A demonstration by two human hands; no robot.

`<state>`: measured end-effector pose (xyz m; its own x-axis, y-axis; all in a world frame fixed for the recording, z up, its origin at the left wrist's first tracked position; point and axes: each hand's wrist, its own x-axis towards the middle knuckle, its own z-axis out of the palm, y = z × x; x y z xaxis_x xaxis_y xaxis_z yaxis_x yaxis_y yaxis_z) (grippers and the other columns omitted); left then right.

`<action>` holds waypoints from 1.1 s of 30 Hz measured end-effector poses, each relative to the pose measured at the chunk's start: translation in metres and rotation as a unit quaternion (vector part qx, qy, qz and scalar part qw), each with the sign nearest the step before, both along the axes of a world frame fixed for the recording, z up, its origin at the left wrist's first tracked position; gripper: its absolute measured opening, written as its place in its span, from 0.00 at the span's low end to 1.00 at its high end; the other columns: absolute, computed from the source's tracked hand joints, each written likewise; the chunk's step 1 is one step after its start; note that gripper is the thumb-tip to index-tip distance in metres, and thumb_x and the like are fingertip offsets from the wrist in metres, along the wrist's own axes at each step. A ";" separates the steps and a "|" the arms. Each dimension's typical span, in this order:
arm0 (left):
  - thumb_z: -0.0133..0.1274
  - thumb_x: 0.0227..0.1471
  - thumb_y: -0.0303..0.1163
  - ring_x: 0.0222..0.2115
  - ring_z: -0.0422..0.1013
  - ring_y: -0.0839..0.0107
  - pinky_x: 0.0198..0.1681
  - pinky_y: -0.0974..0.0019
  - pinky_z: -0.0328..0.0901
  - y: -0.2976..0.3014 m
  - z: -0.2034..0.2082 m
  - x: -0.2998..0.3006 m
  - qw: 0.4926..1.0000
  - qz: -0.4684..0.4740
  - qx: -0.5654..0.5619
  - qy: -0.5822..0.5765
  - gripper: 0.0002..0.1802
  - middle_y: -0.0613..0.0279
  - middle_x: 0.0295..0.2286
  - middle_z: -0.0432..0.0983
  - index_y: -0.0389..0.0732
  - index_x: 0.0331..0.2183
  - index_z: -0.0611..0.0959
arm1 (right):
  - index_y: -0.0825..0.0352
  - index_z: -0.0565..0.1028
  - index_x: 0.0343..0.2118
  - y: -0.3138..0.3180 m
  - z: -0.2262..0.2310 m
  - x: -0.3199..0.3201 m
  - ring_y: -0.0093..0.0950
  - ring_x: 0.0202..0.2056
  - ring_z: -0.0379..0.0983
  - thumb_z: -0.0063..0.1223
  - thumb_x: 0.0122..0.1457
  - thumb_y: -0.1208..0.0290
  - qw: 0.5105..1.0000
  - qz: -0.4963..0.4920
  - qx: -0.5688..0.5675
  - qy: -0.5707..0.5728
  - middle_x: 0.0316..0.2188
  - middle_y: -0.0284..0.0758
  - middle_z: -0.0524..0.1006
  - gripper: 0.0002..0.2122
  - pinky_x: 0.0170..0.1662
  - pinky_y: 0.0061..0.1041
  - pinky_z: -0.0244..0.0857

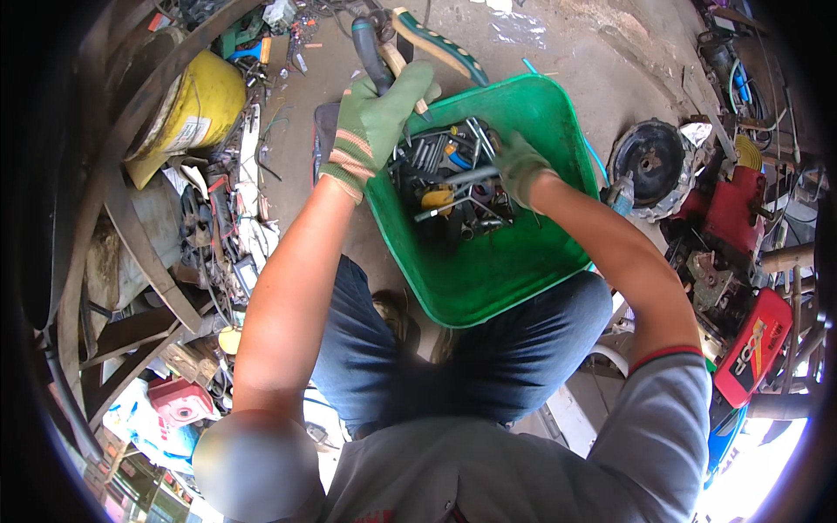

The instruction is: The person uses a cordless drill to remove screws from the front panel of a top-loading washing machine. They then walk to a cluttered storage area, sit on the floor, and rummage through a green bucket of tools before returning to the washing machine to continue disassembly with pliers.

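Note:
My left hand (377,126), in a green knit glove with an orange-striped cuff, is closed above the left rim of a green plastic bin (488,292). It grips several hand tools, among them one with a thick dark handle (371,59) and a wooden piece (395,61). A curved tan-and-green handle (443,48) juts out beyond the hand; how it joins the others is unclear. Inside the bin, my gloved right hand (521,170) is blurred by motion. A blurred grey metal tool (473,176) extends left from its fingers, over a pile of metal tools (427,155).
The bin stands tilted between my knees. At left are a yellow bucket (205,100) and heaped tools and cables. To the right lie a round black part (648,163), a red machine (734,209) and a red case (755,349). Plastic scraps (518,30) lie on the floor ahead.

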<state>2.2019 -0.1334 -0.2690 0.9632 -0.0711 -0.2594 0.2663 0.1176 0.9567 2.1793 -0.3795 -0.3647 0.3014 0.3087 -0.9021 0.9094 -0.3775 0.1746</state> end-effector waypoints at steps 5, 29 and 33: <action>0.55 0.63 0.46 0.33 0.77 0.70 0.37 0.68 0.70 -0.006 -0.002 0.005 0.999 -0.012 -0.040 0.019 0.23 0.58 0.32 0.83 0.31 0.37 0.86 | 0.56 0.82 0.50 -0.069 0.001 -0.037 0.35 0.54 0.75 0.49 0.64 0.62 0.951 0.067 0.218 -0.211 0.51 0.33 0.80 0.16 0.60 0.44 0.56; 0.63 0.56 0.45 0.26 0.73 0.82 0.30 0.72 0.66 -0.013 0.009 -0.007 0.997 -0.008 0.075 -0.003 0.21 0.67 0.22 0.81 0.34 0.32 0.89 | 0.56 0.81 0.52 0.094 -0.190 -0.133 0.35 0.53 0.78 0.50 0.64 0.64 0.936 -0.230 0.266 -0.006 0.55 0.35 0.79 0.16 0.49 0.39 0.73; 0.63 0.56 0.40 0.25 0.73 0.83 0.30 0.70 0.67 -0.012 0.010 -0.006 0.995 0.001 0.090 0.030 0.17 0.68 0.22 0.81 0.33 0.32 0.89 | 0.57 0.77 0.55 0.097 -0.178 -0.118 0.36 0.50 0.80 0.45 0.66 0.61 0.865 -0.364 0.339 0.061 0.52 0.32 0.81 0.18 0.45 0.46 0.75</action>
<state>2.1959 -0.1456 -0.2585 0.9455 -0.0166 -0.3251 0.3239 -0.0535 0.9446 2.0612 -0.2821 -0.5422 0.5540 0.5482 -0.6266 0.3832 -0.8361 -0.3926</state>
